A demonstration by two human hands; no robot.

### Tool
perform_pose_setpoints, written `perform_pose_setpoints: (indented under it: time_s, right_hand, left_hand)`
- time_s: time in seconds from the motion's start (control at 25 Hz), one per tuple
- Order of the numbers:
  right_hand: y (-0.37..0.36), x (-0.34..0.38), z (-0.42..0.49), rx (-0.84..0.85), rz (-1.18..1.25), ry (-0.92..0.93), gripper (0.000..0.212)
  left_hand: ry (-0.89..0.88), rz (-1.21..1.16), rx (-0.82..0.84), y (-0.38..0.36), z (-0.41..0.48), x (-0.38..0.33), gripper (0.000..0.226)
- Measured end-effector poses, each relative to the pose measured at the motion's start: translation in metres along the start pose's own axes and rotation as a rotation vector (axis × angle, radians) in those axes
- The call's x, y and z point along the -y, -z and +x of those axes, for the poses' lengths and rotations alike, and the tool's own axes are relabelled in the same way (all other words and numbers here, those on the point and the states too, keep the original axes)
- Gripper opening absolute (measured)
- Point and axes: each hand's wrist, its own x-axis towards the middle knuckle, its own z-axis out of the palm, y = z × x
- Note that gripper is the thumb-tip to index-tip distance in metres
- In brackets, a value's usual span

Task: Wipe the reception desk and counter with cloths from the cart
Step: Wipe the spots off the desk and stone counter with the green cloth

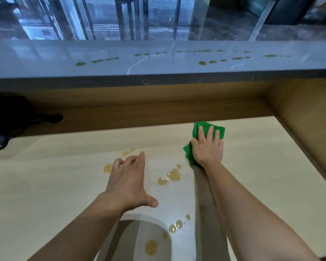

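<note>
Head view: a person's right hand (207, 147) pressed a green folded cloth (202, 124) flat against the pale wood-look desk surface (45, 185), near its far right corner. The fingers lay straight and spread on top of the cloth rather than curled round it. The left hand (128, 178) was held out, relaxed and open, near the middle of the surface and held nothing; whether it touched the surface could not be told.

Amber puddles (173, 175) lay between the two hands, just beside the cloth's near edge, and more trailed toward the camera. A line of yellowish drops (80, 63) ran along the raised grey veined stone counter surface (158, 72) behind the desk, not yet wiped. A black object (8, 113) sat in shadow at the far left.

The cloth looked soft, light and limp, likely to bunch or unfold if dragged by one corner. It seemed best handled as it was, under a flat palm with the fingers spread over the folded pad. Once soaked, it would probably turn heavier and smear, calling for a refold to a clean face. The glossy surface looked slippery where wet.
</note>
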Motion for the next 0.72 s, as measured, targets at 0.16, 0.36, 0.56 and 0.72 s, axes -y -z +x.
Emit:
perform_pose_setpoints:
  time_s: [0.16, 0.36, 0.56, 0.72]
  right_hand:
    - [-0.029, 0.075, -0.059, 0.016, -0.092, 0.275, 0.058]
    - [-0.036, 0.074, -0.072, 0.036, -0.173, 0.592, 0.056]
    - [-0.011, -0.035, -0.048, -0.017, -0.164, 0.463, 0.056]
    - [0.009, -0.127, -0.037, -0.025, -0.157, 0.218, 0.057]
  left_hand:
    - [0.034, 0.027, 0.004, 0.000, -0.006, 0.001, 0.148]
    - [0.091, 0.085, 0.044, -0.001, -0.010, -0.007, 0.145]
    - [0.151, 0.146, 0.082, 0.003, -0.011, -0.017, 0.142]
    - [0.140, 0.135, -0.003, 0.002, -0.023, -0.026, 0.131]
